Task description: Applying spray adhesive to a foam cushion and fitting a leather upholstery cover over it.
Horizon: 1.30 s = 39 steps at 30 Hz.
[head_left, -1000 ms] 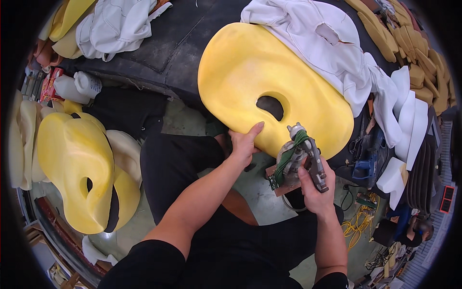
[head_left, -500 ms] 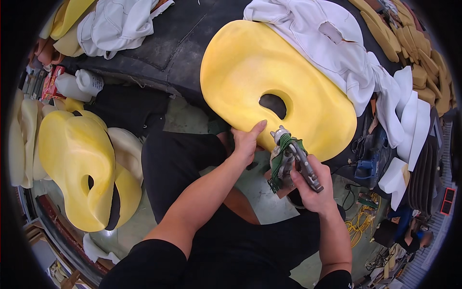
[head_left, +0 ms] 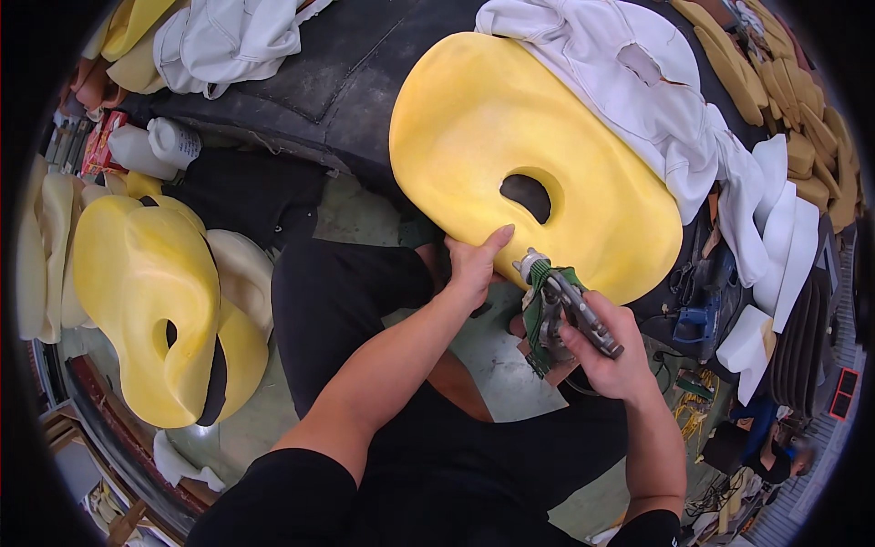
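Bright, even, diffuse light from overhead, no hard glare. Yellow foam seat pad (head_left: 510, 137) on the bench near edge is well exposed, with only a soft sheen on its top. White fabric cover (head_left: 629, 82) runs close to clipping, though its folds are readable. Dark bench surface (head_left: 365, 64) and the black clothing lose detail in shadow. Soft shadow under the pad's near edge. Centre is sharp; left hand (head_left: 474, 264) and right hand (head_left: 611, 351) are crisp, no motion blur. Heavy fisheye: black vignette ring, edges bent and compressed, rim clutter small and soft.
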### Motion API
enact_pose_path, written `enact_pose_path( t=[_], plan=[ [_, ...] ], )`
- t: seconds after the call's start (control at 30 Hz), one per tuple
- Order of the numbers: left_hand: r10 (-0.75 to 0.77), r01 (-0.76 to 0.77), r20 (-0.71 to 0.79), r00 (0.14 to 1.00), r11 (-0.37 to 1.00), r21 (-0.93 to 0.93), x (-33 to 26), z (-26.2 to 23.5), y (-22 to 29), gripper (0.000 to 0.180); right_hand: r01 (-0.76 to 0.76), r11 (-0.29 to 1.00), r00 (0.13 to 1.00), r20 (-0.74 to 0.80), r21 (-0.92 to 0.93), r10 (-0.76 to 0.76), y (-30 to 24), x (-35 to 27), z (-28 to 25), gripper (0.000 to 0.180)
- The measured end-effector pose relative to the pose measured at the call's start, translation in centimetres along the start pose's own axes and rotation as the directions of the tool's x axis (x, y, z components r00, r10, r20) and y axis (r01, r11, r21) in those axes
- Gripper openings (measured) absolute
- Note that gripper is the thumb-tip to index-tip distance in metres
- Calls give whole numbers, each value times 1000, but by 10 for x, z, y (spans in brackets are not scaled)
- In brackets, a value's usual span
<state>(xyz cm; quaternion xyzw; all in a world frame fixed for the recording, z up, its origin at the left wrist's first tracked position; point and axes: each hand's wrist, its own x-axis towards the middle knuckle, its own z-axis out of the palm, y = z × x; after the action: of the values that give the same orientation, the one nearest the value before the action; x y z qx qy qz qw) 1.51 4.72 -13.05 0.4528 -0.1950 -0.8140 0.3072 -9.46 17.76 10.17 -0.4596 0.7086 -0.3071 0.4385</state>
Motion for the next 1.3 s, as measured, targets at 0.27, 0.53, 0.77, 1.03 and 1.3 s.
enact_pose_path(
  t=[0.27,0.53,0.77,1.03,1.3],
  plan=[
    [104,-104,3,995,994,-26,14,-7,-17,94,36,999,999,-20,-17,-36,-4,6,-4,12],
    [68,-69,-19,998,997,-47,-4,3,-3,97,-31,993,995,86,-118,41,-3,11,-19,15],
    [136,-136,36,990,991,-16,13,-14,-18,99,-40,992,993,107,-120,53,-12,21,-16,16],
    [156,-156,-15,988,987,-22,8,-8,-18,102,-45,985,988,136,-164,68,-15,23,-17,15],
    [163,-163,-36,986,987,-8,13,-10,-23,103,40,988,995,97,-147,-26,-14,30,-9,13]
  ],
)
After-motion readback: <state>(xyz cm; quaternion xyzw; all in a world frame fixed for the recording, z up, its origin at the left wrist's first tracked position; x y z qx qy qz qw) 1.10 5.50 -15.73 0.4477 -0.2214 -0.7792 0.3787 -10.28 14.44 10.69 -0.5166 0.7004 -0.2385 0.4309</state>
